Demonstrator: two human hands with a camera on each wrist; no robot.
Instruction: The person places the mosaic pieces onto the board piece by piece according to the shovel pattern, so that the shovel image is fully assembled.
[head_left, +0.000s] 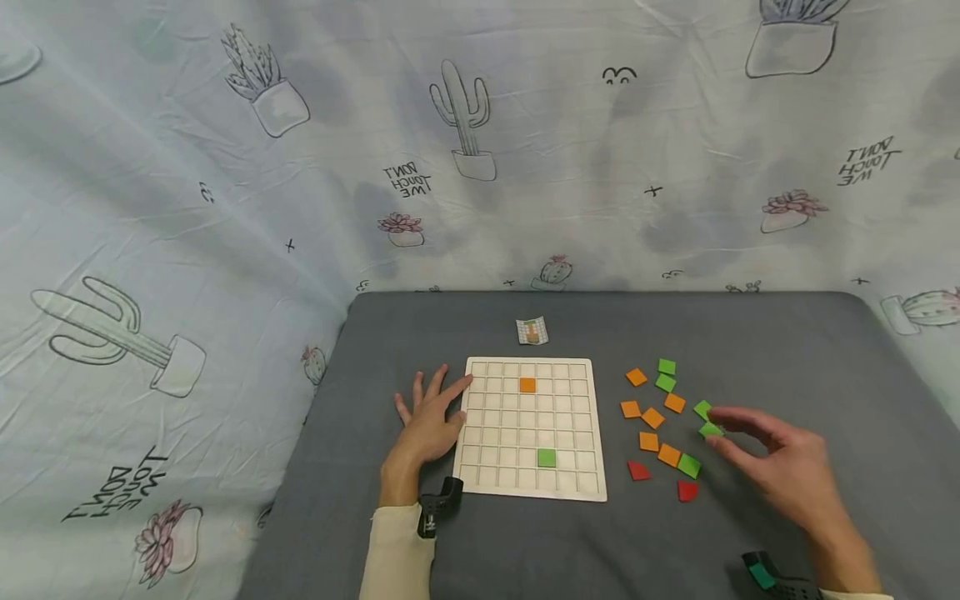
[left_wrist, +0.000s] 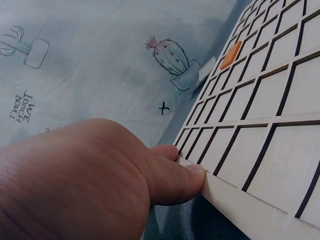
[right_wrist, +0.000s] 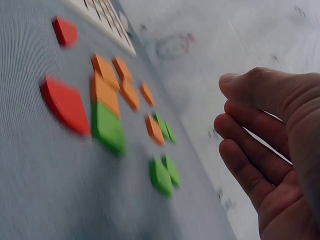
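A pale wooden grid board (head_left: 480, 483) lies on the grey table, with one orange square (head_left: 528, 385) in its upper part and one green square (head_left: 547, 458) lower down. At the board's left edge rests my left hand (head_left: 426, 429), its fingers spread and its index fingertip and thumb touching the rim. My right hand (head_left: 787, 467) hovers beside the loose tiles, nothing between its thumb and fingers, which are parted in the right wrist view. Its fingertips overlap two green tiles (head_left: 708, 430) in the head view.
Several orange tiles (head_left: 648, 442), more green tiles (head_left: 667, 367) and two red rounded-edge pieces (head_left: 687, 491) are scattered right of the board. Behind the board lies a small printed card (head_left: 532, 331). A cactus-patterned cloth (head_left: 525, 125) hangs beyond the table's far edge.
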